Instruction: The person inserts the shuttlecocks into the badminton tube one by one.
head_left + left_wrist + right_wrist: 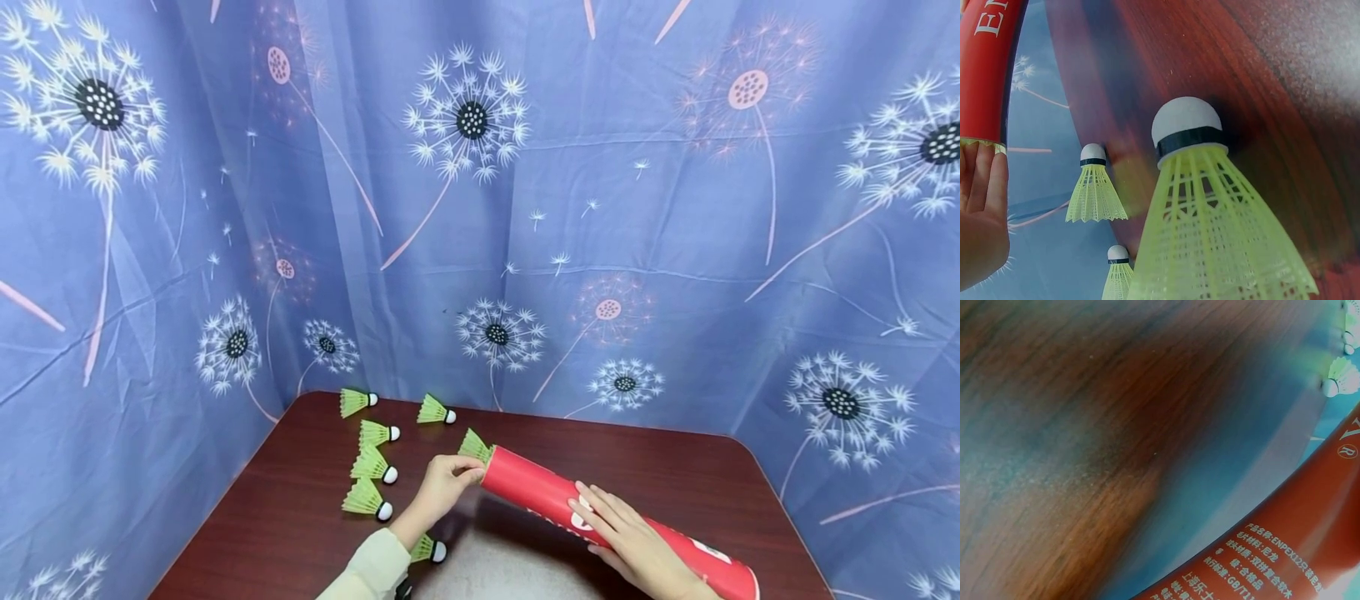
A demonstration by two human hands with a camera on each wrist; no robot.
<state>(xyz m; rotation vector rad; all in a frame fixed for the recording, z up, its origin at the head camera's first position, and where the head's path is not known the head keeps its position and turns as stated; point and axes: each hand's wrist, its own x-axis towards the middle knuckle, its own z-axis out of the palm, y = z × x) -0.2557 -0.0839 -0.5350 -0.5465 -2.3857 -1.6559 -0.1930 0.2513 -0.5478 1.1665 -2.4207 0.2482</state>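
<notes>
Across the dark table (292, 483): red tube (528, 483) aslant, green shuttlecock (473, 445) at its mouth

Head view: the red tube's mouth points to 10 o'clock, lifted off the table, with the green shuttlecock's skirt sticking out. Your left hand (444, 485) pinches that skirt at the rim between thumb and forefinger. Your right hand (630, 542) holds the tube farther toward 4 o'clock, fingers slightly spread over it. 6 loose shuttlecocks (365, 497) lie on the table: 4 in a column at 9 to 10 o'clock from your left hand, 1 near 12, 1 near 7 by your sleeve (380, 560).

Left wrist view: at 9 o'clock your left fingers (980, 178) lie side by side against the tube mouth; 3 loose shuttlecocks show, the largest toward 5 o'clock.

Right wrist view: printed tube wall at 4 o'clock, pale shuttlecocks near 2; you cannot tell here how your fingers lie.
</notes>
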